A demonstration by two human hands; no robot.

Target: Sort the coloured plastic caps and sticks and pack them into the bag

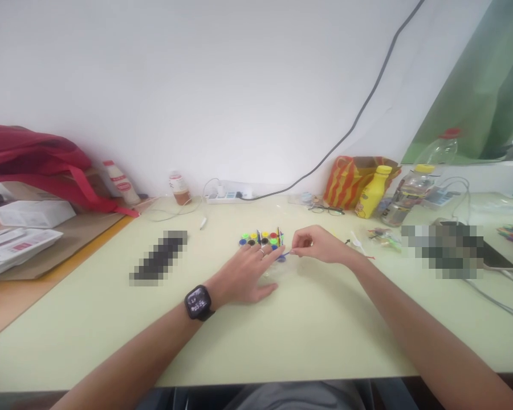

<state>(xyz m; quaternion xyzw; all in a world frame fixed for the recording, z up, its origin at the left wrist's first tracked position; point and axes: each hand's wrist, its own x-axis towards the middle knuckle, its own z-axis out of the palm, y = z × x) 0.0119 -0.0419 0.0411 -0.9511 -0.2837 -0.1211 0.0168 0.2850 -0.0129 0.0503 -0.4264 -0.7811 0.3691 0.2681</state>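
Note:
Small colored round pieces, among them a red one, stand in rows near the middle of the table. My left hand, with a watch on the wrist, lies spread over the near side of these pieces, thumb apart from the fingers. Just right of them, my right hand pinches a thin blue strip between thumb and fingertips. The strip reaches left toward a blue round piece beside my left index finger. My left fingers partly hide the lower row.
A pixelated dark object lies left on the table. Behind are a drink bottle, a power strip, glasses, a yellow bottle and a striped bag. A phone with cables lies right.

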